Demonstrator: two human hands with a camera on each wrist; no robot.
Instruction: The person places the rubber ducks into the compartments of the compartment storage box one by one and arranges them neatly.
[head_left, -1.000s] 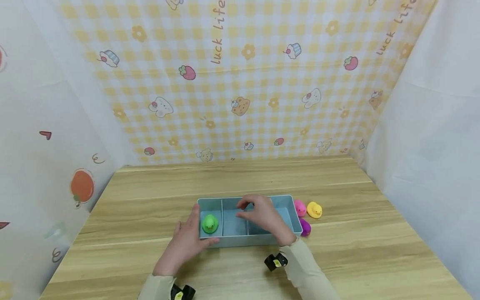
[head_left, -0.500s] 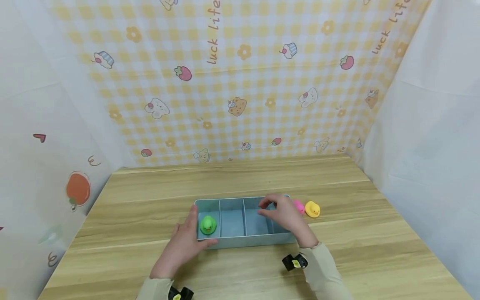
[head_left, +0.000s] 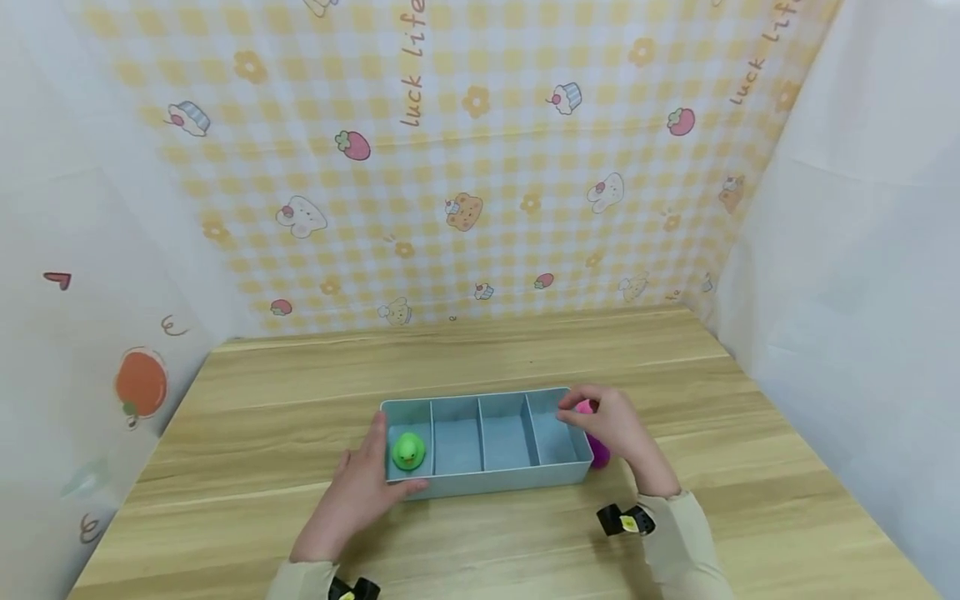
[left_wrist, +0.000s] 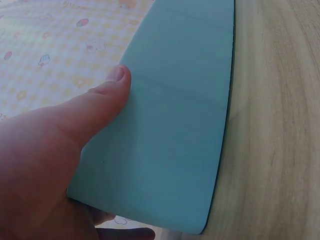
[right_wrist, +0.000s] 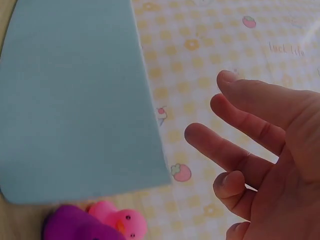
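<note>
A light blue divided box stands on the table, with a green rubber duck in its leftmost compartment. My left hand holds the box's left end, its thumb along the front wall and the other fingers at the left side. Over the right end hovers my right hand, nothing between its parted, slightly bent fingers. Just beyond that end, a purple duck and a pink duck sit close together. The right hand partly covers the pink one in the head view.
The wooden table runs back to a checked cloth hung behind it. White cloths hang along both sides. Thin dividers split the box into several compartments.
My right hand has moved rightward from above the box's middle to its right end, now covering the yellow duck seen earlier. The left hand stays on the box; the head view has shifted slightly.
</note>
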